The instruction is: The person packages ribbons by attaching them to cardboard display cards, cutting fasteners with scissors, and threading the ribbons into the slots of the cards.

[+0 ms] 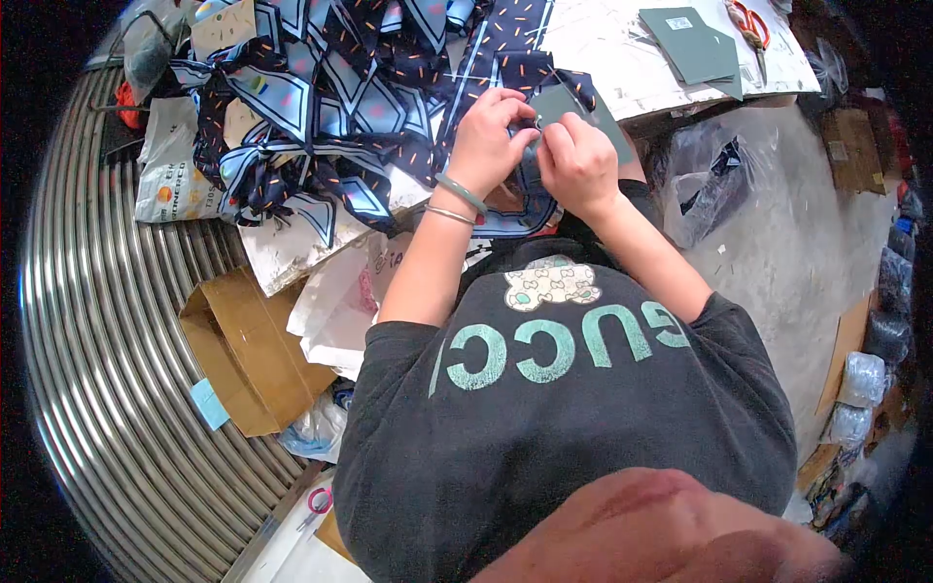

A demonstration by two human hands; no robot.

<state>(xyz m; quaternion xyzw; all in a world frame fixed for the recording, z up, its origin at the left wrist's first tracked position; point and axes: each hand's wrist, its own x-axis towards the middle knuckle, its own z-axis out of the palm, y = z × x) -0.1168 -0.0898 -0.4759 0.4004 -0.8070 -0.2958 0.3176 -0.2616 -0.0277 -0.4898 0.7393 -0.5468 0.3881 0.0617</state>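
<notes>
My left hand (493,141), with a green bangle and a metal bangle on its wrist, is closed in a pinch at the table's front edge. Close beside it, my right hand (580,165) is closed too, fingers curled down. A tiny item shows between the fingertips, too small to name. Under and behind the hands lies a dark green card (604,124). Navy fabric with orange dashes (515,73) runs up to the fingers. To the left spreads a heap of navy and light-blue patterned scarves (355,97); some hang over the table edge.
Green cards (688,49) and orange-handled scissors (750,29) lie on the white table (671,97) at right. A ribbed metal shutter (107,360) and a cardboard box (255,350) are on the left. Plastic bags (714,189) and wrapped bundles (863,379) sit at right.
</notes>
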